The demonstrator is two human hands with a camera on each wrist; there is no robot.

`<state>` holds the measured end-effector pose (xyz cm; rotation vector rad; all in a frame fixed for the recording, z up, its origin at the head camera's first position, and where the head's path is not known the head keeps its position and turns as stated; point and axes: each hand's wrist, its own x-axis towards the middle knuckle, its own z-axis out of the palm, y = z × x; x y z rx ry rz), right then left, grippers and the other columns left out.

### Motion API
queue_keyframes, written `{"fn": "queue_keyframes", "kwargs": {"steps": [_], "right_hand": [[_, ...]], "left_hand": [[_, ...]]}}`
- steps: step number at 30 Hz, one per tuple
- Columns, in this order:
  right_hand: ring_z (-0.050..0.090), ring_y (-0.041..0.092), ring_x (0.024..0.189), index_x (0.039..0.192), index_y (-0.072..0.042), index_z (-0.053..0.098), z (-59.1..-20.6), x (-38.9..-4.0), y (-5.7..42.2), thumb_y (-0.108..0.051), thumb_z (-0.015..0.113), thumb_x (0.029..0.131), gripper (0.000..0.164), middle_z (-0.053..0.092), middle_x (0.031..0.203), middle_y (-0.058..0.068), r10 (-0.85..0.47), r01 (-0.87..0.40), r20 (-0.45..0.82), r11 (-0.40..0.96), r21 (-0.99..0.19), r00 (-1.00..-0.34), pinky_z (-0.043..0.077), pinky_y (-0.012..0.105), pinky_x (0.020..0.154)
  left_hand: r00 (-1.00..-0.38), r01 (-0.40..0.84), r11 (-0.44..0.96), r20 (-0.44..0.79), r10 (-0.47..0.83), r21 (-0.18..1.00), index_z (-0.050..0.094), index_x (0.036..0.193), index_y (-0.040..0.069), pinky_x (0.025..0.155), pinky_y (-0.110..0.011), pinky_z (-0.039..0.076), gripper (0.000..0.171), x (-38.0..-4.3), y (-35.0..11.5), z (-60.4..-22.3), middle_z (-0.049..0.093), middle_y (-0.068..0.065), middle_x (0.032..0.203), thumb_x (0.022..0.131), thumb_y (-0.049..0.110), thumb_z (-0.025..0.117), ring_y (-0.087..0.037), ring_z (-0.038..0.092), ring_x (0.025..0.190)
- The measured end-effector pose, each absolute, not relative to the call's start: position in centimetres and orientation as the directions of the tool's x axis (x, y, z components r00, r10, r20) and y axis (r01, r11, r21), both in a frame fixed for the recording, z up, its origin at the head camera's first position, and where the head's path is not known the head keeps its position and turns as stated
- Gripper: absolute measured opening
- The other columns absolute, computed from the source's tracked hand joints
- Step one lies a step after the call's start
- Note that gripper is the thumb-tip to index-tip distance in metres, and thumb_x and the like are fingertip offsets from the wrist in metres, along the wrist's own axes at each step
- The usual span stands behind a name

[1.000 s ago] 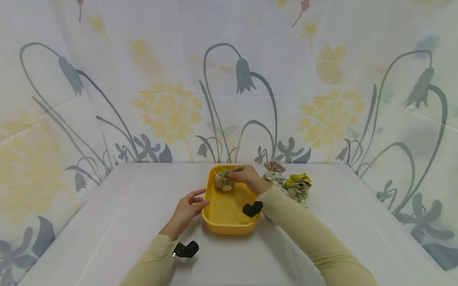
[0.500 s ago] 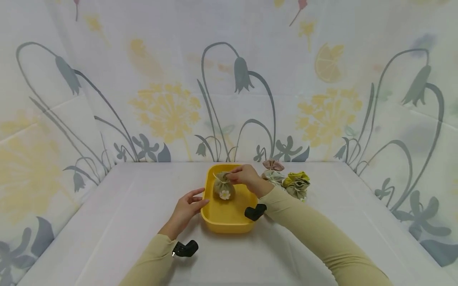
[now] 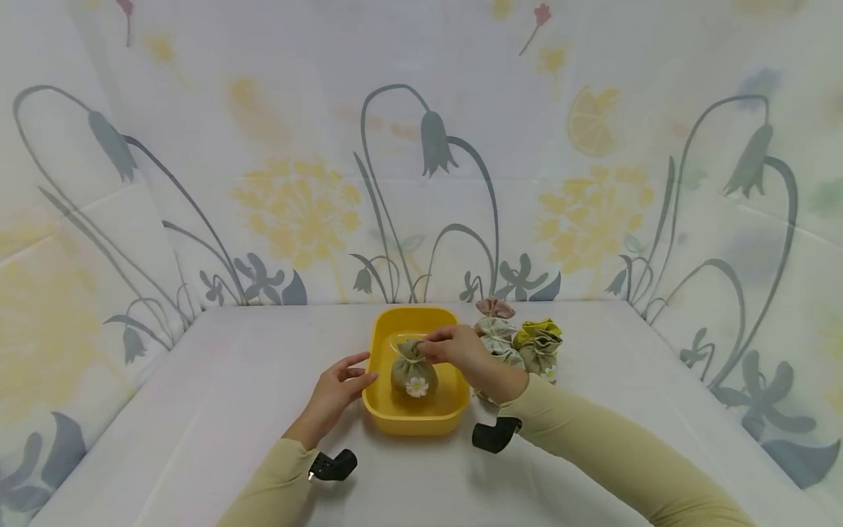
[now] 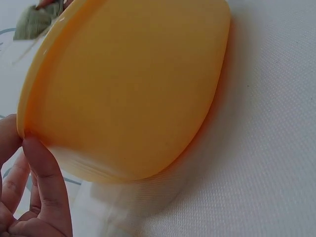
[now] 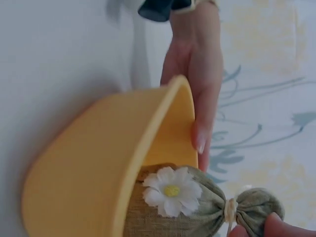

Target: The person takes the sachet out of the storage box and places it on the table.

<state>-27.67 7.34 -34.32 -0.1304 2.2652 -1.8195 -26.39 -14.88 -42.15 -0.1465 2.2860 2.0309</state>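
A yellow plastic tub (image 3: 415, 427) stands on the white cloth. My left hand (image 3: 332, 395) holds its left side, thumb and finger meeting at the rim in the left wrist view. Inside the tub is a green drawstring pouch (image 3: 413, 369) with a white fabric daisy on its front and a pale cord round its neck. My right hand (image 3: 461, 353) pinches the gathered top of this pouch, fingertips above the cord. In the right wrist view the pouch (image 5: 197, 222) rises past the tub's rim; its lower part is hidden behind the wall.
Right of the tub several more pouches sit in a cluster: a pink one (image 3: 495, 308) at the back, a pale green one (image 3: 495, 329), and a yellow-topped one (image 3: 536, 333) with a green one (image 3: 540, 357) before it. A flower-printed curtain (image 3: 421, 183) hangs behind.
The right hand has brought the green pouch from the tub's far end toward its middle, and the pouch now stands with its daisy facing me. The left hand has stayed at the rim.
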Motion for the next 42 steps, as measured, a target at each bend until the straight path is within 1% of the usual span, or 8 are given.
{"fn": "queue_keyframes", "kwargs": {"steps": [4, 8, 14, 19, 23, 29, 36, 42], "right_hand": [[0.064, 0.023, 0.086, 0.101, 0.005, 0.063, -34.0, -26.0, 7.8, -0.009, 0.062, 0.089, 0.019, 0.064, 0.093, 0.010, -0.220, 0.053, -0.096, 0.195, -0.979, -0.971, 0.045, 0.044, 0.092], [0.064, 0.021, 0.084, 0.099, 0.004, 0.064, -33.9, -24.5, 8.4, -0.009, 0.062, 0.089, 0.017, 0.064, 0.088, 0.006, -0.233, 0.013, -0.053, 0.170, -0.985, -0.971, 0.046, 0.043, 0.091], [0.063, 0.020, 0.082, 0.101, 0.008, 0.061, -34.0, -22.9, 9.3, -0.007, 0.060, 0.090, 0.018, 0.063, 0.088, 0.005, -0.258, -0.043, 0.014, 0.109, -0.993, -0.966, 0.049, 0.039, 0.087], [0.061, 0.017, 0.080, 0.100, 0.007, 0.062, -34.0, -21.9, 10.1, -0.005, 0.060, 0.090, 0.016, 0.062, 0.086, 0.005, -0.214, -0.057, 0.038, 0.085, -0.995, -0.976, 0.050, 0.038, 0.084], [0.061, 0.017, 0.079, 0.100, 0.006, 0.063, -33.9, -21.0, 10.9, -0.004, 0.060, 0.089, 0.015, 0.063, 0.084, 0.005, -0.165, -0.054, 0.043, 0.065, -0.996, -0.985, 0.049, 0.040, 0.085], [0.062, 0.017, 0.080, 0.103, 0.011, 0.060, -33.6, -20.0, 12.7, -0.004, 0.058, 0.091, 0.019, 0.063, 0.086, 0.004, -0.179, -0.095, 0.091, 0.015, -0.995, -0.980, 0.052, 0.031, 0.079], [0.060, 0.015, 0.082, 0.104, 0.010, 0.058, -33.7, -19.4, 14.8, -0.006, 0.056, 0.092, 0.020, 0.061, 0.088, 0.003, -0.155, -0.097, 0.087, 0.057, -0.994, -0.984, 0.050, 0.025, 0.080], [0.061, 0.014, 0.082, 0.107, 0.011, 0.055, -34.2, -18.9, 17.1, -0.006, 0.052, 0.094, 0.022, 0.060, 0.088, 0.003, -0.134, -0.100, 0.088, 0.090, -0.991, -0.987, 0.049, 0.026, 0.082]], "left_hand": [[-0.992, -0.124, 0.132, -0.122, -0.023, 0.983, 0.054, 0.130, 0.011, 0.083, -0.032, 0.051, 0.048, -26.3, -15.0, -42.1, 0.052, -0.013, 0.107, 0.085, 0.020, 0.069, -0.021, 0.056, 0.087], [-0.993, -0.120, 0.131, -0.119, -0.017, 0.984, 0.053, 0.130, 0.011, 0.084, -0.032, 0.051, 0.048, -26.4, -15.0, -42.2, 0.052, -0.013, 0.107, 0.085, 0.019, 0.069, -0.021, 0.056, 0.087], [-0.992, -0.125, 0.129, -0.124, -0.019, 0.984, 0.053, 0.130, 0.011, 0.084, -0.032, 0.051, 0.049, -26.2, -15.0, -42.1, 0.052, -0.013, 0.108, 0.085, 0.021, 0.069, -0.021, 0.055, 0.087], [-0.991, -0.130, 0.132, -0.128, -0.021, 0.983, 0.053, 0.130, 0.011, 0.085, -0.032, 0.051, 0.051, -26.0, -15.1, -42.1, 0.052, -0.013, 0.108, 0.084, 0.023, 0.070, -0.021, 0.055, 0.088], [-0.990, -0.139, 0.129, -0.137, -0.026, 0.982, 0.053, 0.131, 0.012, 0.085, -0.033, 0.050, 0.050, -26.1, -14.9, -42.0, 0.052, -0.013, 0.108, 0.085, 0.022, 0.069, -0.022, 0.055, 0.089], [-0.990, -0.143, 0.120, -0.140, -0.032, 0.982, 0.053, 0.131, 0.012, 0.085, -0.033, 0.050, 0.049, -26.2, -14.7, -41.9, 0.052, -0.013, 0.108, 0.085, 0.020, 0.069, -0.022, 0.056, 0.088], [-0.989, -0.146, 0.122, -0.142, -0.042, 0.982, 0.053, 0.130, 0.012, 0.084, -0.032, 0.051, 0.048, -26.0, -14.9, -42.0, 0.051, -0.013, 0.108, 0.085, 0.019, 0.069, -0.022, 0.056, 0.088], [-0.989, -0.146, 0.125, -0.142, -0.037, 0.981, 0.053, 0.131, 0.012, 0.084, -0.031, 0.051, 0.048, -26.1, -14.8, -42.1, 0.051, -0.013, 0.109, 0.086, 0.020, 0.068, -0.022, 0.055, 0.088]]}}
